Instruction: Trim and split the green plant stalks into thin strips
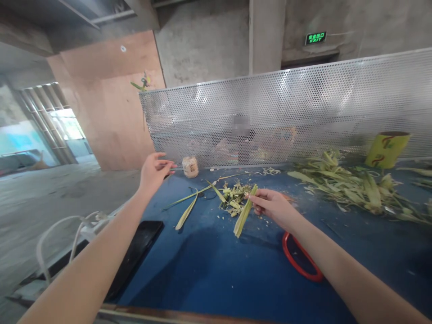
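Note:
My right hand (270, 206) pinches a folded strip of pale green husk (245, 217), which hangs down toward the blue tabletop (216, 274). Raised over the table's left side, my left hand (158, 170) has its fingers apart and holds nothing. A small whitish block (191, 167) stands just right of it. Behind the held strip lies a pile of green and pale scraps (235, 194). A single curved leaf strip (187, 211) lies to the left of that pile. Red scissor handles (302, 261) show partly beneath my right forearm.
A heap of green husks (364, 189) lies at the right, beside a yellow-green cylinder (388, 150). A perforated metal screen (270, 117) borders the far edge. A black tablet (143, 243) and a power strip (97, 225) with white cables lie at the left.

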Motion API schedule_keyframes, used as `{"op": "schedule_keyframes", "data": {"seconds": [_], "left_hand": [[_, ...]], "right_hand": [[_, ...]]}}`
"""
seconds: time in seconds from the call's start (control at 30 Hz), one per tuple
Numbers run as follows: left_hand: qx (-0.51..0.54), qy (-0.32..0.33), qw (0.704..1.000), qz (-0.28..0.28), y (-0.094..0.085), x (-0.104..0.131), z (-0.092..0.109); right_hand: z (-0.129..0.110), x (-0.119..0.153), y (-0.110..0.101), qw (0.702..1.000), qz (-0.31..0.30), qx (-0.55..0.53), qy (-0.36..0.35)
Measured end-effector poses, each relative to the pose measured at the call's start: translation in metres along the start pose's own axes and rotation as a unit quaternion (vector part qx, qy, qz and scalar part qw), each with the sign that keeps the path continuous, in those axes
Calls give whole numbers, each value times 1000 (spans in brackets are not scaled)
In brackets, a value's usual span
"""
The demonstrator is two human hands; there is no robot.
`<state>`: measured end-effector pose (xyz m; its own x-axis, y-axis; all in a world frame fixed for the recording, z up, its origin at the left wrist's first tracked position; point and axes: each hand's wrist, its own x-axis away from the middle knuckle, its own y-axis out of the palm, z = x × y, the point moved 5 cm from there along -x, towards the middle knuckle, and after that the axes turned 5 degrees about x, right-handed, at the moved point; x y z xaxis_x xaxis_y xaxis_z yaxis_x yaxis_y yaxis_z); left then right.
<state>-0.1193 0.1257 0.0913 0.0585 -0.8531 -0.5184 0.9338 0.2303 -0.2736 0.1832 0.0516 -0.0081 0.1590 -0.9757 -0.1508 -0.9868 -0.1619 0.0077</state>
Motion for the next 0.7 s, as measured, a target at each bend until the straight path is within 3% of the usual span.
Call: {"op": "schedule_keyframes", "data": {"seconds": [0.13,0.27,0.43,0.53,0.7], "left_hand": [[34,-58,995,-75,15,-2,-3],[45,-83,991,-92,24,1,-4],[-24,-131,982,-134,28,7,-17],[-105,-154,970,-158,21,8,-31],[-276,-140,939,-149,-13,0,-56]], "right_hand": [[1,0,-1,1000,-2,15,4],[0,0,-1,1000,-5,27,-3],[1,0,-1,1000,-6,31,-4],[0,0,-1,999,-12,43,-12],[-3,2,0,998,-12,52,-11]]}}
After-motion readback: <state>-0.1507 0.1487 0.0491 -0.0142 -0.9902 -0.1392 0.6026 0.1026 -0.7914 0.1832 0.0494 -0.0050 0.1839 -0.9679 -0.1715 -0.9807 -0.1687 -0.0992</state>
